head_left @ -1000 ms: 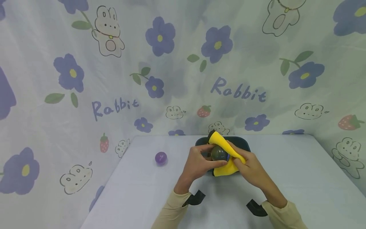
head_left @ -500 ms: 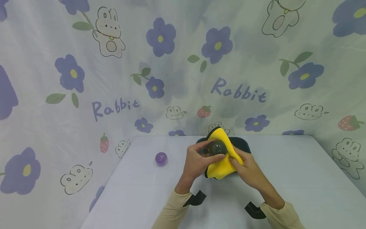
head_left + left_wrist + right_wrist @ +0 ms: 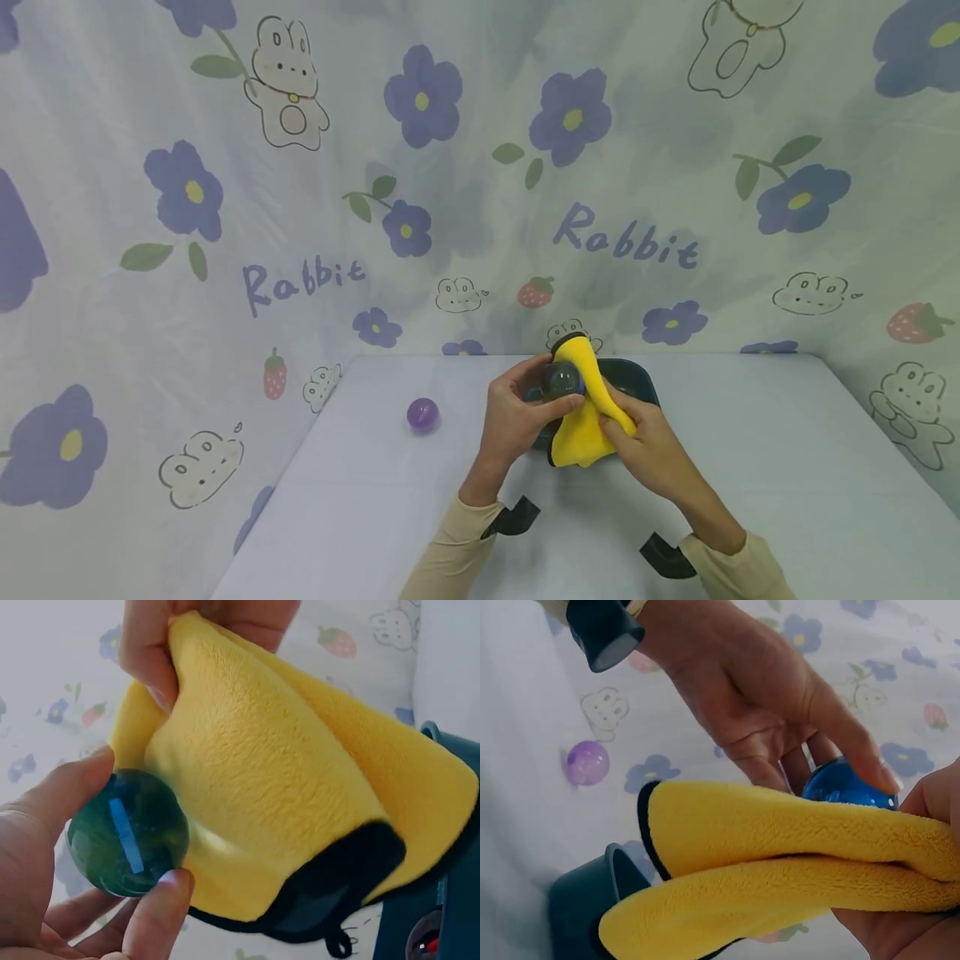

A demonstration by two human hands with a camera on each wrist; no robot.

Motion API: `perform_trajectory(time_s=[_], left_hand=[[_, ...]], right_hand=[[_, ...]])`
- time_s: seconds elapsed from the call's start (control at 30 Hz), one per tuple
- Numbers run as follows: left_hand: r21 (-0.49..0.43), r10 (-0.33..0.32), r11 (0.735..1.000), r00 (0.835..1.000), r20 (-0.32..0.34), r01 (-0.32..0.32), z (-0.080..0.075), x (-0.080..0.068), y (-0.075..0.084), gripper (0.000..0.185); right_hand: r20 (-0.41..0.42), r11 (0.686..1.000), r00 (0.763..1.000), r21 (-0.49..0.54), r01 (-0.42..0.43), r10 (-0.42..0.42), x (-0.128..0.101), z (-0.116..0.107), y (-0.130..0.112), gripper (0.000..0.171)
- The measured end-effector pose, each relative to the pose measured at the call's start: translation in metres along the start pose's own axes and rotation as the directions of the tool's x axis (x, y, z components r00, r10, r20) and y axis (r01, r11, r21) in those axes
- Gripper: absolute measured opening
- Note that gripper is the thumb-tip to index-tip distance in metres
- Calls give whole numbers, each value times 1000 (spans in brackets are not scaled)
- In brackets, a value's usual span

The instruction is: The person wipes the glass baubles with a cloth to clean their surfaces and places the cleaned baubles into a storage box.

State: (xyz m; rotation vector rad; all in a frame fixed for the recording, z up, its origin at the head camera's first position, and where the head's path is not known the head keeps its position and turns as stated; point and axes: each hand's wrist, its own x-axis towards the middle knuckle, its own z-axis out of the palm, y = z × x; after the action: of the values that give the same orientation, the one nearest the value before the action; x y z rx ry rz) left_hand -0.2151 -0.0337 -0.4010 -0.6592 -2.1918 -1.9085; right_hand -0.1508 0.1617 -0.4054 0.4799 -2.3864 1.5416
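Note:
A dark, see-through ball (image 3: 562,381), blue-green in the left wrist view (image 3: 129,832), is pinched between the thumb and fingers of my left hand (image 3: 514,410). My right hand (image 3: 651,435) grips a folded yellow cloth (image 3: 587,429) with black edging. One fold of the cloth stands up against the ball's right side in the head view. Both hands are raised over a dark teal bin (image 3: 637,382), whose middle the cloth hides. In the right wrist view the cloth covers part of the blue ball (image 3: 847,784).
A purple ball (image 3: 423,415) lies on the white table (image 3: 337,500), left of the hands. Inside the teal bin (image 3: 457,900), part of another round, dark thing with red in it (image 3: 426,937) shows. A patterned curtain (image 3: 480,167) hangs behind the table.
My left hand and the ball have shifted slightly left and up. The cloth in my right hand has moved against the ball and changed its folds. The purple ball stays put.

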Motion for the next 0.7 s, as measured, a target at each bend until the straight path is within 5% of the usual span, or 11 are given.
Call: perform_trajectory(time_s=[0.37, 0.7], left_hand=[[77, -47, 996, 999, 2, 47, -1, 3, -7, 52], [69, -25, 997, 993, 114, 17, 2, -1, -8, 34]], right_hand=[[-47, 993, 995, -84, 78, -83, -5, -2, -8, 56], [-31, 964, 978, -179, 198, -207, -2, -3, -3, 63]])
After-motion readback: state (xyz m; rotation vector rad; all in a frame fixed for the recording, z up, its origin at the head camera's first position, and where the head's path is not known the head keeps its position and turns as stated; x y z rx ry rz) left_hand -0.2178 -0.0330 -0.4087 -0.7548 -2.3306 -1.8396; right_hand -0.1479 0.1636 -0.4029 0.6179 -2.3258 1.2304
